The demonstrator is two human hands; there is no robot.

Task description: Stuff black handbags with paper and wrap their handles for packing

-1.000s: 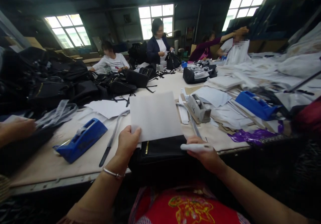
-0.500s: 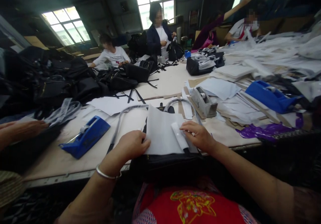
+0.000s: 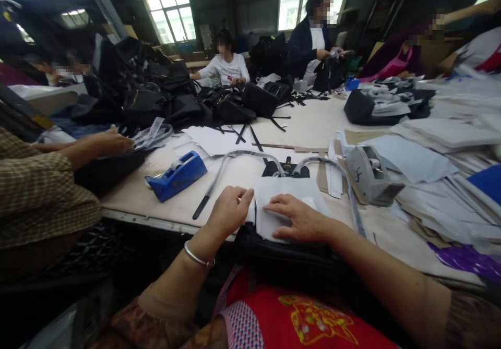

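A black bag [image 3: 287,252] lies at the near table edge, its plastic-wrapped straps [image 3: 250,153] looping out across the tabletop. Over the bag is spread a white paper sheet [image 3: 270,187]. My left hand [image 3: 230,211] is closed at the sheet's left side, thumb and fingers pinching a small white paper piece [image 3: 251,214] beside the bag's black edge. My right hand [image 3: 299,218] lies open on the sheet with its fingers spread, and part of the paper is hidden under it.
Left of the bag stands a blue tape dispenser [image 3: 178,177]; a grey tape dispenser [image 3: 371,177] is to the right by stacked paper [image 3: 415,156]. Black bags [image 3: 164,98] are heaped at far left. A co-worker's hands [image 3: 104,143] work at left, and other people sit or stand across the table.
The view has swung left. My right hand has gone from holding a white paper-wrapped strip to lying flat on the sheet. My left hand now pinches a white piece at the left edge.
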